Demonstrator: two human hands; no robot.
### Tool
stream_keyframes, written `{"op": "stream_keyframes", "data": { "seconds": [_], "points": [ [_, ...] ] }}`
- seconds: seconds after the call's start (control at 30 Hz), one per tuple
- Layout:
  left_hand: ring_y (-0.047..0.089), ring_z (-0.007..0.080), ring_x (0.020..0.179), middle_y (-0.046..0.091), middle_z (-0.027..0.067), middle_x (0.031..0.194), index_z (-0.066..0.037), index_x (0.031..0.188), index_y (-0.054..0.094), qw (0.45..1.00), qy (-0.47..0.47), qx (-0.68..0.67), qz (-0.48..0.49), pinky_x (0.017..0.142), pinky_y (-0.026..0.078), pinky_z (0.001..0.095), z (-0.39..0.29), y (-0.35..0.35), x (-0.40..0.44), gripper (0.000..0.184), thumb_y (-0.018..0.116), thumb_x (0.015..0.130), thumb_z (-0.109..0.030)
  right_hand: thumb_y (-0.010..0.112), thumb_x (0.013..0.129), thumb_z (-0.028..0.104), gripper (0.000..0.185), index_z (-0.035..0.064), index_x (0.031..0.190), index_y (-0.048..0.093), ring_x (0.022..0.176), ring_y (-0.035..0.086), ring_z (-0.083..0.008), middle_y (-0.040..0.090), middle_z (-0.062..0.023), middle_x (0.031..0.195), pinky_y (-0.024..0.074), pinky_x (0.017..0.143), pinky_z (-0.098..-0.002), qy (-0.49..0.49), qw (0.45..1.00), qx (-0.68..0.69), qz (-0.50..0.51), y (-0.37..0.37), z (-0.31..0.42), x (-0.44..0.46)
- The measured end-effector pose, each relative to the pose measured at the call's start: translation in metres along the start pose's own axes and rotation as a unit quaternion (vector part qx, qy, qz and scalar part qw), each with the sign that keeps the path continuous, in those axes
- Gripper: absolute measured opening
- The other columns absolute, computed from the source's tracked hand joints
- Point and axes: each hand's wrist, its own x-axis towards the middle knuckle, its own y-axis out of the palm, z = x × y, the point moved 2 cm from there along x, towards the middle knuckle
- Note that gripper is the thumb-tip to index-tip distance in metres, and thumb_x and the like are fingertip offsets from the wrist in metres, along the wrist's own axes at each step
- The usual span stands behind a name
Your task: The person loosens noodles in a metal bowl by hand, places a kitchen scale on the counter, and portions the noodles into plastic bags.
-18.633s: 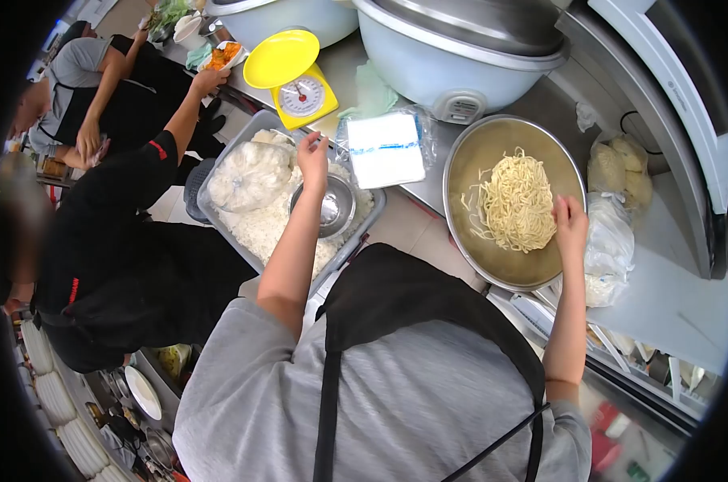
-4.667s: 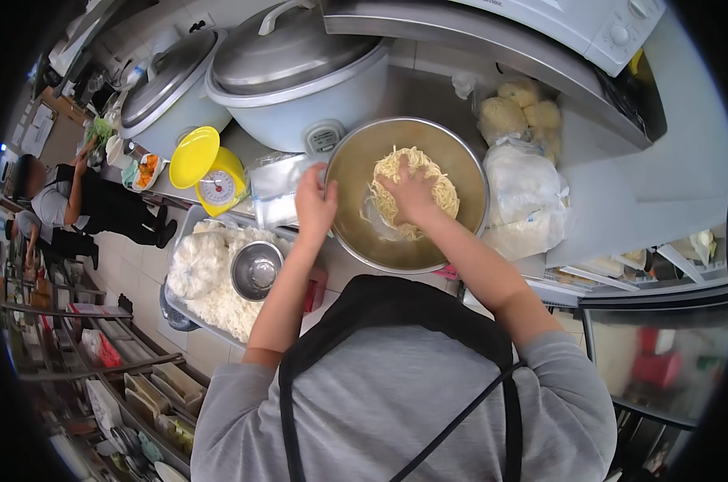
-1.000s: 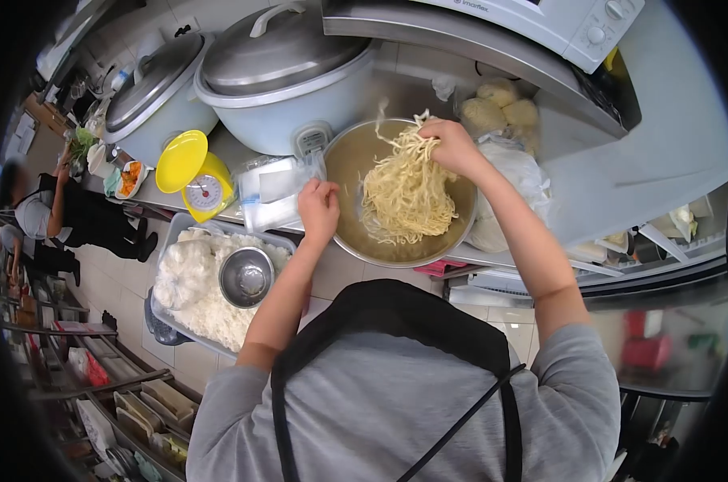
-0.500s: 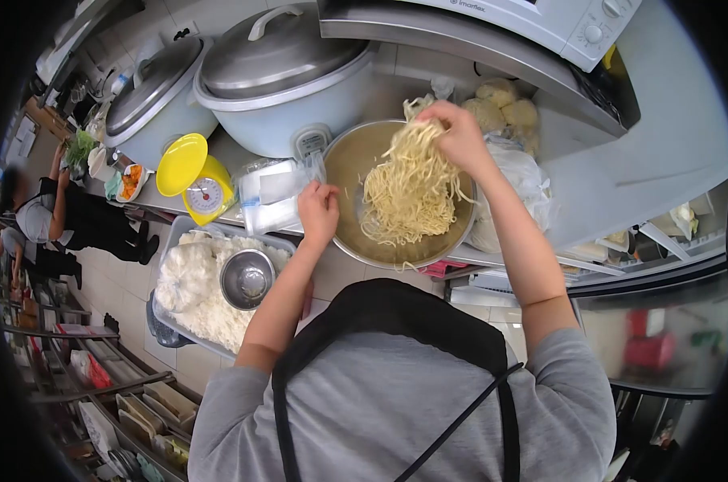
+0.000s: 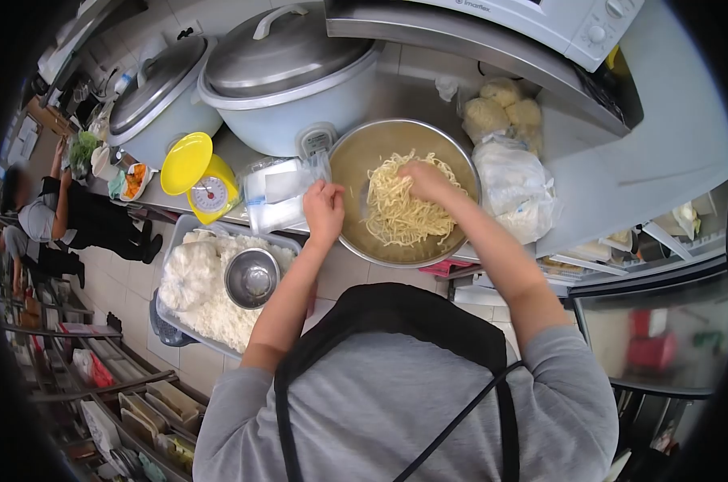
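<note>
A wide metal bowl point(image 5: 349, 157) holds a loose heap of pale yellow noodles point(image 5: 404, 221). My right hand point(image 5: 427, 181) is down in the heap, its fingers closed among the strands and their tips hidden. At the bowl's left edge is my left hand point(image 5: 324, 210), fingers curled and pinching the rim. Right beside that hand lie clear plastic bags with white packets point(image 5: 276, 193).
Left are a yellow dial scale point(image 5: 211, 193), large lidded cookers point(image 5: 288, 104) and a tub of white rice point(image 5: 219, 321) holding a small metal bowl point(image 5: 252, 278). Bagged noodle bundles point(image 5: 501, 112) stand right, below a microwave shelf point(image 5: 476, 52). People point(image 5: 47, 213) stand far left.
My right hand has come down from above the bowl, and the raised bunch of noodles is back in the heap. My left hand stays at the rim.
</note>
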Motion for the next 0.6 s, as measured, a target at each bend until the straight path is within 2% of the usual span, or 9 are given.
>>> {"op": "stream_keyframes", "data": {
  "seconds": [0.03, 0.17, 0.27, 0.33, 0.37, 0.43, 0.47, 0.53, 0.6],
  "points": [
    [0.050, 0.0233, 0.057, 0.046, 0.0106, 0.064, -0.002, 0.070, 0.060, 1.000, -0.001, 0.000, 0.001, 0.055, 0.040, 0.0336, 0.000, -0.001, 0.000, 0.009, 0.055, 0.066, 0.004, 0.062, 0.065, 0.011, 0.038, 0.0084, 0.102, 0.060, 0.098, 0.054, -0.0297, 0.058, -0.0165, 0.102, 0.0428, 0.084, -0.0359, 0.016, 0.999, 0.040, -0.015, -0.018, 0.003, -0.007],
    [0.050, 0.0233, 0.057, 0.046, 0.0103, 0.063, -0.003, 0.070, 0.060, 1.000, -0.009, -0.013, -0.008, 0.055, 0.040, 0.0336, 0.001, 0.003, 0.000, 0.009, 0.054, 0.066, 0.004, 0.061, 0.070, 0.020, 0.041, 0.0095, 0.109, 0.055, 0.087, 0.058, -0.0335, 0.060, -0.0176, 0.094, 0.0441, 0.077, -0.0432, 0.044, 0.998, 0.021, -0.035, -0.070, 0.017, -0.012],
    [0.050, 0.0264, 0.061, 0.048, 0.0105, 0.065, -0.003, 0.069, 0.060, 1.000, -0.013, -0.019, -0.004, 0.057, 0.039, 0.0362, 0.001, 0.002, 0.000, 0.008, 0.055, 0.066, 0.002, 0.059, 0.072, 0.025, 0.033, 0.0078, 0.101, 0.058, 0.087, 0.058, -0.0336, 0.060, -0.0173, 0.094, 0.0438, 0.075, -0.0438, 0.069, 0.996, -0.040, -0.028, -0.114, 0.046, -0.025],
    [0.050, 0.0295, 0.065, 0.050, 0.0107, 0.066, -0.004, 0.068, 0.060, 0.999, -0.026, -0.030, 0.009, 0.060, 0.038, 0.0388, 0.000, 0.002, 0.000, 0.007, 0.056, 0.065, 0.000, 0.060, 0.070, 0.021, 0.029, 0.0071, 0.096, 0.059, 0.089, 0.056, -0.0322, 0.060, -0.0156, 0.092, 0.0431, 0.076, -0.0421, -0.060, 0.983, -0.144, -0.098, -0.133, 0.055, -0.027],
    [0.050, 0.0294, 0.066, 0.050, 0.0106, 0.066, -0.004, 0.068, 0.060, 0.999, -0.035, -0.034, 0.013, 0.061, 0.038, 0.0386, 0.000, 0.001, 0.000, 0.007, 0.056, 0.065, 0.000, 0.060, 0.070, 0.021, 0.029, 0.0071, 0.096, 0.059, 0.089, 0.056, -0.0322, 0.060, -0.0156, 0.092, 0.0431, 0.076, -0.0421, -0.059, 0.983, -0.144, -0.098, -0.143, 0.058, -0.030],
    [0.050, 0.0292, 0.066, 0.050, 0.0104, 0.067, -0.005, 0.068, 0.060, 0.998, -0.044, -0.038, 0.018, 0.061, 0.038, 0.0384, 0.002, 0.002, 0.002, 0.007, 0.056, 0.065, 0.000, 0.058, 0.064, 0.008, 0.028, 0.0051, 0.092, 0.059, 0.095, 0.053, -0.0278, 0.056, -0.0117, 0.097, 0.0425, 0.076, -0.0364, -0.100, 0.971, -0.038, -0.212, -0.161, 0.065, -0.035],
    [0.050, 0.0289, 0.067, 0.050, 0.0103, 0.067, -0.005, 0.069, 0.060, 0.998, -0.039, -0.035, 0.015, 0.062, 0.038, 0.0381, 0.003, 0.003, 0.002, 0.008, 0.056, 0.065, 0.000, 0.058, 0.064, 0.008, 0.028, 0.0051, 0.092, 0.059, 0.095, 0.053, -0.0278, 0.056, -0.0117, 0.097, 0.0425, 0.076, -0.0364, -0.099, 0.971, -0.038, -0.212, -0.158, 0.064, -0.033],
    [0.050, 0.0286, 0.068, 0.050, 0.0102, 0.067, -0.005, 0.069, 0.060, 0.999, -0.036, -0.032, 0.014, 0.062, 0.038, 0.0379, 0.004, 0.004, -0.003, 0.008, 0.056, 0.065, 0.000, 0.057, 0.060, 0.005, 0.031, 0.0038, 0.092, 0.059, 0.092, 0.054, -0.0296, 0.057, -0.0116, 0.096, 0.0431, 0.076, -0.0362, -0.028, 0.987, -0.112, -0.111, -0.142, 0.057, -0.023],
    [0.050, 0.0284, 0.068, 0.050, 0.0101, 0.067, -0.005, 0.069, 0.060, 1.000, -0.017, -0.008, 0.009, 0.062, 0.038, 0.0381, 0.001, 0.002, 0.001, 0.007, 0.056, 0.065, 0.000, 0.058, 0.062, 0.007, 0.031, 0.0044, 0.093, 0.059, 0.091, 0.055, -0.0296, 0.058, -0.0116, 0.096, 0.0441, 0.077, -0.0361, -0.067, 0.984, -0.076, -0.144, -0.146, 0.049, -0.018]
  ]
}}
